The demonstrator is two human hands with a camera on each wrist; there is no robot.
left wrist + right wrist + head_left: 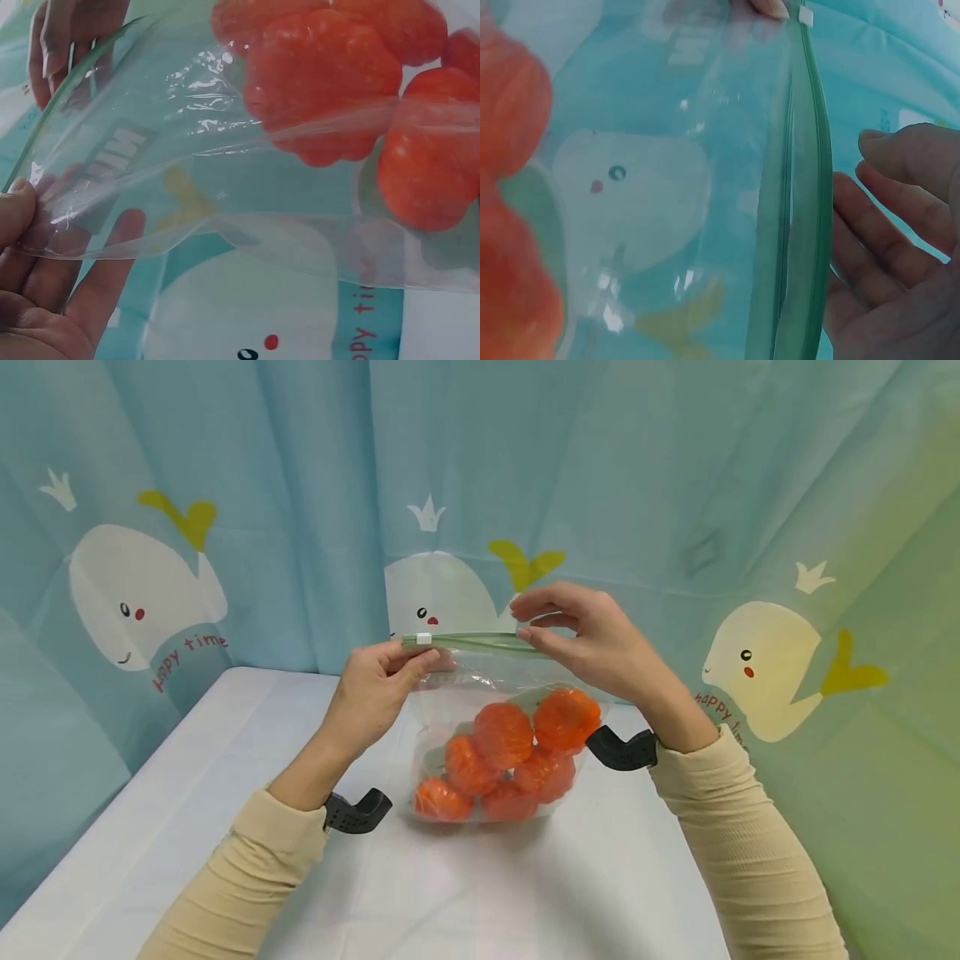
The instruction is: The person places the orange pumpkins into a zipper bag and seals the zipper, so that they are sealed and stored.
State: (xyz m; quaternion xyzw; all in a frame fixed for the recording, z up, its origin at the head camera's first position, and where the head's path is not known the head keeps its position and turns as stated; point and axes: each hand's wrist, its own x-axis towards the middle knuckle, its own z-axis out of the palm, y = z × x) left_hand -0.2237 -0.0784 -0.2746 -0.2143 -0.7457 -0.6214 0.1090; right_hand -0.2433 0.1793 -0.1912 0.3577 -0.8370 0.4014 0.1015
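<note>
A clear zip bag (446,693) with a green zip strip (821,187) stands upright on the table. Inside are several orange-red, ribbed round pieces (502,735), whose exact kind I cannot tell. My left hand (367,697) pinches the bag's top left corner between thumb and fingers, beside the white slider (423,638). To the right of the slider, the two green edges stand slightly apart. My right hand (592,639) is at the strip's right part, its fingers loosely bent and spread; in the right wrist view the thumb and fingertips do not meet around the strip.
A white cloth covers the table (360,893). Behind it hangs a blue-green curtain (300,527) printed with whales. Each wrist carries a black curved mount, one left (358,812) and one right (622,749); the right mount overlaps the bag's right side in the head view.
</note>
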